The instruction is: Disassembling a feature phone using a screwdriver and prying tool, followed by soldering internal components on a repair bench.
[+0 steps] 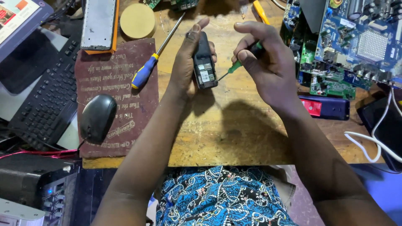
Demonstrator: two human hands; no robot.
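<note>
A worn wooden table (234,138) is seen under bright light. A dark floor (377,188) is glimpsed at four o'clock.

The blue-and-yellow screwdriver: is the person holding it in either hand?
No. The blue-and-yellow screwdriver lies untouched on the bench, while the right hand holds a small green screwdriver and the left hand grips the phone.

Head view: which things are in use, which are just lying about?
In use: phone in left hand; small green screwdriver in right hand, tip at the phone.

Lying about: blue-yellow screwdriver, mouse, keyboard, circuit boards, round disc.
</note>
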